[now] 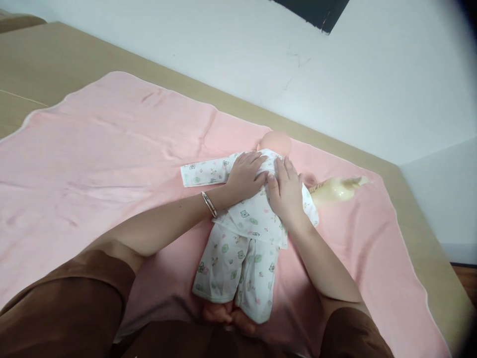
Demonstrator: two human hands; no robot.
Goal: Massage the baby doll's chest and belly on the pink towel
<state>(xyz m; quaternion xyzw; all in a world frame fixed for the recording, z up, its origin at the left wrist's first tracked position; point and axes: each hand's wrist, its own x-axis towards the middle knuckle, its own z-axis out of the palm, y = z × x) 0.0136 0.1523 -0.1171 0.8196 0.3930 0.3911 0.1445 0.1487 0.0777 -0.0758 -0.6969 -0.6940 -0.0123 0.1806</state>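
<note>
A baby doll (275, 141) lies on a pink blanket (149, 129), its head away from me and its feet (218, 313) near my body. It wears a white printed top (257, 219) and matching trousers (223, 263). My left hand (246, 174) rests on the top's upper chest, fingers stretched out. Beside it, my right hand (286, 194) lies on the other side of the chest, fingers also extended, and the two thumbs nearly meet. One sleeve (204, 172) stretches flat to the left. Most of the doll's other arm is hidden by my right hand.
To the right of the doll lies a pale yellow, shiny object (337, 189) with markings along it, perhaps a baby bottle. The blanket covers a wooden table (97, 52) set against a white wall (208, 44). A dark panel (316, 12) is on the wall.
</note>
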